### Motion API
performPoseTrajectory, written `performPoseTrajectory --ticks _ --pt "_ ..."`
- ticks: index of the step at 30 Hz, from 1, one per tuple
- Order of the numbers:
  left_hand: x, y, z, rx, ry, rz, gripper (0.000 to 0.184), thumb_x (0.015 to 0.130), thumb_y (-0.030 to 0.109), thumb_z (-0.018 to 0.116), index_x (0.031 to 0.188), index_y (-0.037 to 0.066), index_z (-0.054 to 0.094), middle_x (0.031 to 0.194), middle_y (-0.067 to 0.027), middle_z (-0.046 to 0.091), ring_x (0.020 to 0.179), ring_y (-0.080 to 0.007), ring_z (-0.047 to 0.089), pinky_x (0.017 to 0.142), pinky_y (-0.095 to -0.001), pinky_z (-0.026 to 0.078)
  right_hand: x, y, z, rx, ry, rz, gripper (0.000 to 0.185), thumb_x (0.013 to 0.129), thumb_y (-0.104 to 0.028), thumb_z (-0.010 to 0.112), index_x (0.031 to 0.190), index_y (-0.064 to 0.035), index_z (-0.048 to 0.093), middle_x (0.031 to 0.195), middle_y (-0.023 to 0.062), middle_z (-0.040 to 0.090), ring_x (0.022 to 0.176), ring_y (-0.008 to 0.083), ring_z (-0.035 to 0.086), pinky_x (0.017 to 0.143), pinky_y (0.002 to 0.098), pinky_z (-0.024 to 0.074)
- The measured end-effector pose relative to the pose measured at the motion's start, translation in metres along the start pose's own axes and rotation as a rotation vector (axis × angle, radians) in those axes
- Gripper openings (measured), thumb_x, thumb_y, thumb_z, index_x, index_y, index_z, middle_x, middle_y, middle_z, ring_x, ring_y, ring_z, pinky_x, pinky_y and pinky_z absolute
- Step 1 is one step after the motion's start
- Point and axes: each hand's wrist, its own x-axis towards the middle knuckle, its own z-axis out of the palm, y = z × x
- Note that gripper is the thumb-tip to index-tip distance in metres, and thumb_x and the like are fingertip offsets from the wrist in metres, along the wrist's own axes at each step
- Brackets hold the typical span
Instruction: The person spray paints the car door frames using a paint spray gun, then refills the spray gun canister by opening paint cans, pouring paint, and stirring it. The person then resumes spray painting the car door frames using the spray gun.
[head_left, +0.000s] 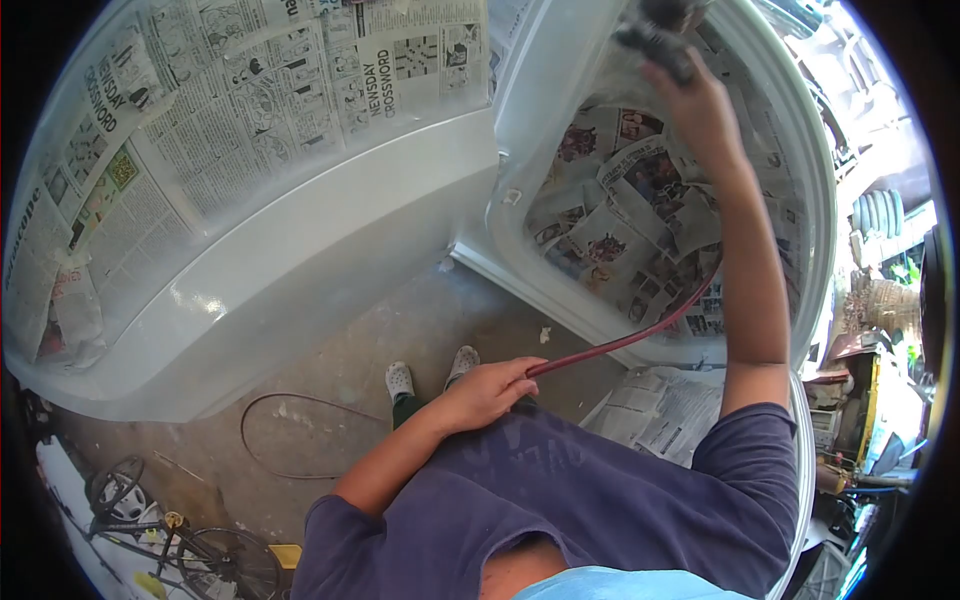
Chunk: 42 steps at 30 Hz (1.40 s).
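Our right hand (pixel 700 115) has its fingers wrapped round a dark, blurred tool (pixel 662 48), far right, over the newspaper-lined pale panel (pixel 540 105). We judge it rigid, fairly heavy, best held by its handle; its long axis seems to run left to right, nose leftward. Our left hand (pixel 485 395) curls its fingers round the red hose (pixel 630 339), likely bendy, which slopes far right.

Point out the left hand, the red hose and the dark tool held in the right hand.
Left hand (pixel 488 394): head view, back of the hand.
Red hose (pixel 632 339): head view, mid-stretch of its visible curve.
Dark tool (pixel 671 56): head view, its motion-blurred body.
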Motion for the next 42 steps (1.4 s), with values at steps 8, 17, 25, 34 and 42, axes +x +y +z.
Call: performPoseTrajectory --ticks 8,17,25,34,42 --pt "-0.015 -0.023 -0.004 -0.046 0.118 -0.092 0.035 0.098 0.018 0.053 0.131 0.005 0.053 0.097 -0.0099 0.069 0.089 -0.0241 0.066 0.081 -0.0336 0.049 -0.132 -0.001 0.083 0.032 -0.512 0.162 0.042 0.089 -0.04 0.068 0.118 -0.0109 0.059 0.081 0.0205 0.068 0.078 0.0392 0.067 0.067 0.0447 0.0501" --pt "0.001 -0.008 0.005 0.015 0.102 -0.007 0.033 0.1 0.019 0.051 0.129 0.004 0.053 0.084 -0.0075 0.063 0.079 -0.0186 0.062 0.076 -0.0314 0.048 -0.081 0.019 0.041 0.041 -0.511 0.242 0.047 0.09 -0.045 0.064 0.12 -0.0098 0.06 0.09 0.0189 0.07 0.089 0.04 0.065 0.074 0.0476 0.0505" --pt "0.029 0.043 0.012 0.056 0.087 0.114 0.031 0.101 0.016 0.05 0.128 0.003 0.051 0.084 -0.0072 0.061 0.08 -0.0183 0.061 0.076 -0.0325 0.049 0.039 0.053 -0.027 0.03 0.108 0.005 0.046 0.089 -0.047 0.067 0.115 -0.0088 0.062 0.074 0.015 0.064 0.063 0.0267 0.063 0.063 0.038 0.0497" --pt "-0.005 0.013 -0.001 -0.004 0.172 0.136 0.032 0.101 0.014 0.051 0.13 0.001 0.051 0.085 -0.0044 0.061 0.079 -0.0134 0.058 0.075 -0.0276 0.048 0.037 0.008 -0.039 0.343 0.347 0.364 0.043 0.091 -0.042 0.066 0.113 -0.0061 0.062 0.076 0.0128 0.066 0.054 0.0186 0.064 0.061 0.0353 0.0518" --pt "-0.049 0.01 -0.01 -0.209 0.333 0.074 0.033 0.102 0.015 0.048 0.131 0.0 0.05 0.087 0.0002 0.059 0.075 -0.0073 0.052 0.068 -0.0226 0.044 0.078 -0.024 0.038 0.369 0.58 0.309 0.04 0.093 -0.037 0.064 0.117 -0.0078 0.049 0.089 0.0251 0.068 0.088 0.0497 0.063 0.073 0.0552 0.0479"
